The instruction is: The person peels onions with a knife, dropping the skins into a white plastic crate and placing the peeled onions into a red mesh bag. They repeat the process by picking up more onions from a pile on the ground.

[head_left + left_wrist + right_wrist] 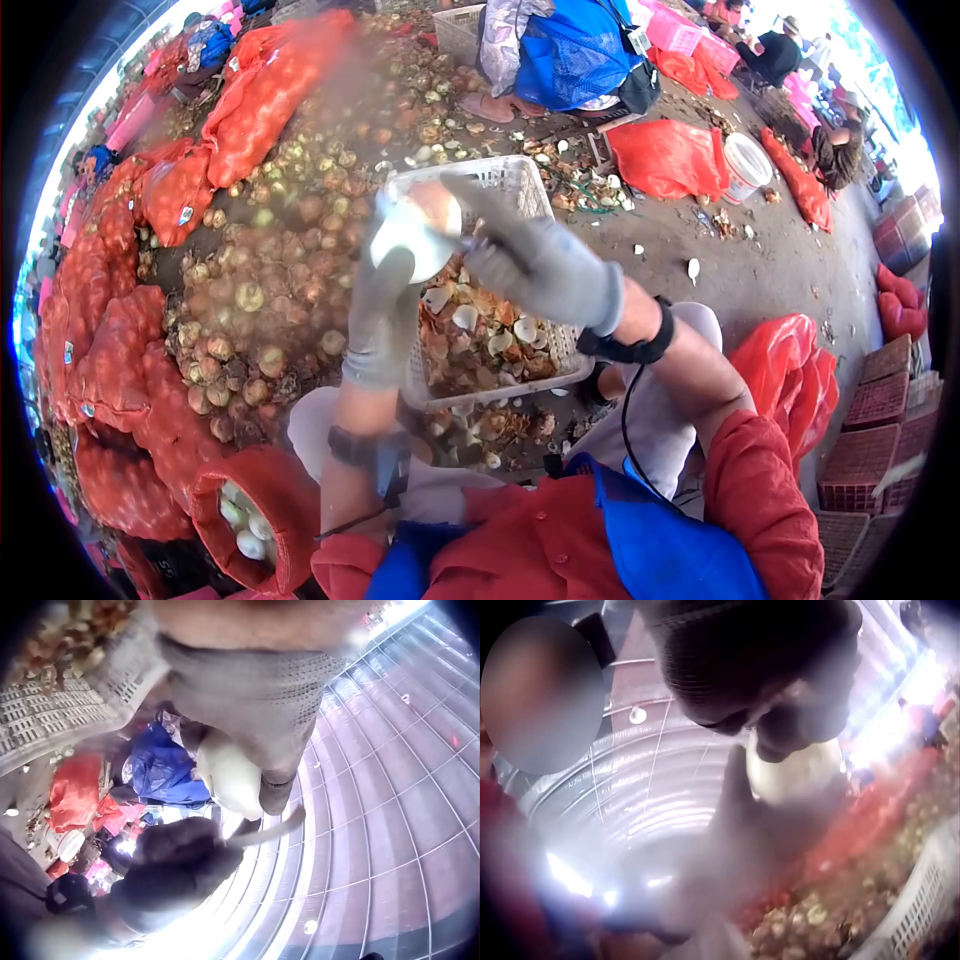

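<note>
In the head view a grey-gloved left hand [382, 318] grips a large pale peeled onion [412, 242] over a white plastic basket [535, 185]. The gloved right hand [548, 272] is close against the onion's right side, its fingers curled round a small knife, mostly hidden. From the left wrist, the left hand [240, 705] has its fingers round the onion [231, 776], and a pale curved blade [266, 831] extends from the right hand [176, 859]. The right wrist view shows the right hand [765, 671] above the onion [795, 771], with the blurred left hand [757, 836] below.
Peels and scraps [480, 345] lie in the basket. Loose unpeeled onions [265, 270] cover the ground at left, beside full red mesh sacks [115, 350]. An open red sack [210, 500] holds peeled onions. A white bucket [748, 168] and stacked crates [868, 450] stand at right.
</note>
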The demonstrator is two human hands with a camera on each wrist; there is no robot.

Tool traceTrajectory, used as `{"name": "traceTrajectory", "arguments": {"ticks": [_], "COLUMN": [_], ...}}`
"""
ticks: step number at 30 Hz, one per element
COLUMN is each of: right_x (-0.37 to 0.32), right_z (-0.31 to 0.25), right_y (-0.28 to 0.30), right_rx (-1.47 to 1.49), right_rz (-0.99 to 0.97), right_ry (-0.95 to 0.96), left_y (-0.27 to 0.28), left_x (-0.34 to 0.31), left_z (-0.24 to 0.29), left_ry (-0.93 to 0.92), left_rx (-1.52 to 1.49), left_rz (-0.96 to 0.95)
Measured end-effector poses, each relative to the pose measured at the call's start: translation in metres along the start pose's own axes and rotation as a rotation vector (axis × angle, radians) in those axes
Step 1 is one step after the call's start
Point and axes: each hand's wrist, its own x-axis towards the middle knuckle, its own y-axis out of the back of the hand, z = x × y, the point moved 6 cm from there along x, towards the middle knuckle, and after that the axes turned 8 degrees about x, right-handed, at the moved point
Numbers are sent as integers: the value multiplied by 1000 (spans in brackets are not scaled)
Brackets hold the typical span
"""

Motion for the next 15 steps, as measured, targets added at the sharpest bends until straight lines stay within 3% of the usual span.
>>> {"name": "traceTrajectory", "arguments": {"ticks": [1, 3, 5, 7, 8, 9, 11, 15], "right_x": [1, 4, 13, 14, 13, 12, 17, 21], "right_z": [7, 15, 21, 8, 21, 12, 27, 58], "right_y": [-6, -14, -5, 0, 1, 10, 35, 56], "right_rx": [0, -274, -197, -86, 266, 266, 637, 622], "right_rz": [7, 36, -16, 176, 149, 151, 133, 341], "right_ry": [-2, 143, 79, 512, 384, 379, -80, -100], "left_y": [-1, -8, -12, -11, -11, -12, -12, -2], "left_x": [0, 2, 4, -1, -3, -4, -6, -6], "left_z": [-1, -1, 1, 8, 12, 15, 24, 33], "left_ry": [3, -27, -39, -62, -40, -35, -129, -198], "left_rx": [1, -7, 3, 68, 40, 39, 28, 228], "left_rz": [-6, -47, -85, -27, -40, -41, -45, -13]}}
